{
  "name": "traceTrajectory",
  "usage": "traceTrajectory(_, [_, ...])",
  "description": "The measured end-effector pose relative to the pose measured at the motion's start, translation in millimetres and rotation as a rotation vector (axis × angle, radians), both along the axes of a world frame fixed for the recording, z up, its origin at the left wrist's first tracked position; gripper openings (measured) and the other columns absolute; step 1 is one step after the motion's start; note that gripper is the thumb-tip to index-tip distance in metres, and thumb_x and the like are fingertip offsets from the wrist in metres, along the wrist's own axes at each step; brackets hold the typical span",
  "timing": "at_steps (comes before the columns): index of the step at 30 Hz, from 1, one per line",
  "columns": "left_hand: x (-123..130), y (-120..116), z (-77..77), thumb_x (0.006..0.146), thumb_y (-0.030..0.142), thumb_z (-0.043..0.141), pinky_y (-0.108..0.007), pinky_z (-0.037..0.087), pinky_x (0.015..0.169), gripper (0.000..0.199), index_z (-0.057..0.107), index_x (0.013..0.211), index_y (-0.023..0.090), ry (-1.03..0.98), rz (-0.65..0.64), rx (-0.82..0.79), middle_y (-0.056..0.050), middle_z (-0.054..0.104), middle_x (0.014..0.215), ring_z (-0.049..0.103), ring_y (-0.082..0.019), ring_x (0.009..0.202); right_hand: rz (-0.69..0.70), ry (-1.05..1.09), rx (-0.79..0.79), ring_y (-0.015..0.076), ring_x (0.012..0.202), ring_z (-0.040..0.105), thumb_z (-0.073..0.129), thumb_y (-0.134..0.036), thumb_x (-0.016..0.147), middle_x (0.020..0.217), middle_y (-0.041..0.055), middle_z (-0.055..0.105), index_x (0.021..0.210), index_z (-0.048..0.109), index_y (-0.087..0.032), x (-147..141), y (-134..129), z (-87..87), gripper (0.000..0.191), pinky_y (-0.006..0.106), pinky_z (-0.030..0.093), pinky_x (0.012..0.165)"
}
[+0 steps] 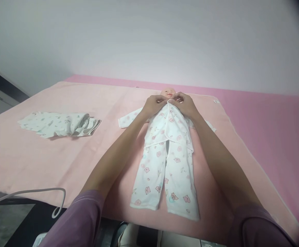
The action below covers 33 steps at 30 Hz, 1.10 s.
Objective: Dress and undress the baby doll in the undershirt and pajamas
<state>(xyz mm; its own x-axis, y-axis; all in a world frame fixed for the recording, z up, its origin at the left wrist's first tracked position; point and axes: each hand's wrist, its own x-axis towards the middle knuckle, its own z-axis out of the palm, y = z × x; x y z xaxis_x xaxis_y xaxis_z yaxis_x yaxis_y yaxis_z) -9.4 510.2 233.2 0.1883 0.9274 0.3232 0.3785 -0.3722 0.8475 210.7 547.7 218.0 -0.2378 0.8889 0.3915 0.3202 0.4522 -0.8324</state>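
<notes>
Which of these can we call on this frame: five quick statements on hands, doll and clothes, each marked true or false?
1. Both the left hand and the right hand are at the neckline of the top. True.
2. The folded cloth lies on the person's right. False: the cloth lies on the left.
3. The top's lower edge overlaps the upper part of the trousers. True.
4. The doll's head is fully covered by the top. False: the doll's head shows beyond the neckline.
5. The trouser legs are crossed. False: they lie side by side, apart at the cuffs.
</notes>
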Motion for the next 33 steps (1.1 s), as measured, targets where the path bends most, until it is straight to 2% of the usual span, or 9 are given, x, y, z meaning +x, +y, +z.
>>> traceTrajectory(4, [-4.7,1.1,3.7,0.099,0.027,0.073,-0.036,0.056,0.104,0.022,0.088,0.113,0.022,0.068,-0.024,0.037,-0.007,0.085,0.127,0.076,-0.024,0.112,0.086,-0.018,-0.024,0.0272,0.105,0.072,0.091,-0.064,0.084,0.115,0.0061,0.082,0.101,0.079,-0.026,10.7,-3.0,8.8,0.043,0.047,0.059,0.106])
traceTrajectory(8, [-2.6,2.7,3.0,0.097,0.028,0.076,-0.037,0.056,0.104,0.016,0.089,0.106,0.022,0.083,-0.002,0.078,-0.006,0.087,0.119,0.076,-0.025,0.11,0.082,-0.067,-0.008,0.0285,0.107,0.073,0.091,-0.065,0.085,0.116,0.0063,0.083,0.102,0.08,-0.026,14.6,-6.2,13.0,0.044,0.049,0.058,0.109])
traceTrajectory(13, [5.2,2.2,-1.7,0.1,0.031,0.075,-0.036,0.057,0.105,0.016,0.09,0.102,0.024,0.039,0.077,0.11,-0.004,0.088,0.112,0.078,-0.025,0.107,0.011,0.008,0.018,0.0276,0.104,0.072,0.09,-0.061,0.085,0.115,0.0057,0.082,0.101,0.079,-0.027,1.8,-6.1,5.6,0.04,0.047,0.06,0.102])
traceTrajectory(19, [6.6,0.9,-2.9,0.1,0.03,0.076,-0.034,0.058,0.103,0.016,0.091,0.101,0.024,-0.007,0.079,0.092,-0.005,0.088,0.111,0.078,-0.024,0.106,-0.037,-0.012,-0.037,0.0249,0.095,0.07,0.093,-0.058,0.083,0.107,0.0043,0.08,0.103,0.077,-0.027,0.3,-5.8,-0.9,0.041,0.042,0.06,0.093])
traceTrajectory(26, [7.3,-0.6,-4.5,0.102,0.028,0.072,-0.033,0.058,0.102,0.019,0.091,0.104,0.024,-0.037,0.086,0.045,-0.005,0.088,0.116,0.078,-0.023,0.107,-0.032,-0.001,-0.017,0.0268,0.104,0.074,0.093,-0.062,0.082,0.11,0.0055,0.082,0.103,0.075,-0.027,-1.1,-7.8,-1.8,0.045,0.044,0.061,0.101])
traceTrajectory(33, [9.7,-12.0,2.3,0.104,0.038,0.072,-0.035,0.057,0.104,0.022,0.089,0.1,0.023,-0.037,0.077,-0.034,-0.005,0.087,0.119,0.077,-0.024,0.112,-0.011,0.064,-0.089,0.0286,0.103,0.078,0.097,-0.069,0.077,0.103,0.0045,0.082,0.099,0.077,-0.028,-0.3,-4.6,-6.8,0.05,0.045,0.065,0.099])
